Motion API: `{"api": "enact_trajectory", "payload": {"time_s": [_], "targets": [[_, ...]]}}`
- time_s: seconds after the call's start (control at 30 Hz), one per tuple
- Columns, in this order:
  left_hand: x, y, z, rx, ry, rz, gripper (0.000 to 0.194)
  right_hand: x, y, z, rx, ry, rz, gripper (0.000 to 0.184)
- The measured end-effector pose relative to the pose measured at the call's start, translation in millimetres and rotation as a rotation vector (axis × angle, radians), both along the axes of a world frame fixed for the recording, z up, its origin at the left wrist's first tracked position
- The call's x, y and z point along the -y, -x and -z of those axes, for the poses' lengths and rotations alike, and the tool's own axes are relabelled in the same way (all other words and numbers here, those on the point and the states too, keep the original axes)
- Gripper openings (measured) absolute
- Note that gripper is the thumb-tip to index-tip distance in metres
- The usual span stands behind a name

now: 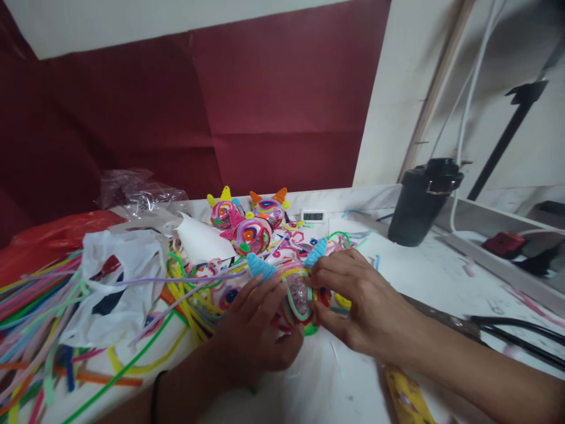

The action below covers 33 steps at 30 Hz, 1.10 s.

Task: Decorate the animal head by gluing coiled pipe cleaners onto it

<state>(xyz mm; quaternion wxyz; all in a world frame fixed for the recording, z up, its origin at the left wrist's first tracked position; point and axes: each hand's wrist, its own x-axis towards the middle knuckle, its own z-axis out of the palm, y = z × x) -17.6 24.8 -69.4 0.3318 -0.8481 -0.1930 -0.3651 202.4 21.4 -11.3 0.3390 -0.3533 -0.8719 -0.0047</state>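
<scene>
Between my two hands is a colourful animal-like figure covered in coiled pipe cleaners, with two blue ears and a clear, shiny patch in its middle. My left hand grips its left side, fingers near the left ear and thumb low down. On the other side, my right hand has bent fingers by the right ear and its thumb against the figure's right edge. Just behind stand three similar figures: a pink-eared one, a yellow-eared one and an orange-eared one.
Loose pipe cleaners and a white plastic bag lie at left, beside a red bag. A small digital display stands at the back. At right are a black tumbler, black-handled scissors and a yellow item.
</scene>
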Motion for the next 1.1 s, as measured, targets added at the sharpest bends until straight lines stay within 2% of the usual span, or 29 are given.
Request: {"api": "enact_trajectory", "payload": {"time_s": [0.2,0.73,1.1], "targets": [[-0.5,5.9,9.9,-0.03,0.065,-0.018,0.039,0.5,-0.7,0.8,0.024,0.018,-0.025,0.007],[5.2,1.7,5.0,0.014,0.058,-0.026,0.033,0.7,0.0,7.7,0.008,-0.058,-0.048,0.011],[4.6,1.5,5.3,0.023,0.071,0.021,0.033,0.0,-1.1,9.9,0.049,-0.096,-0.075,0.009]]}}
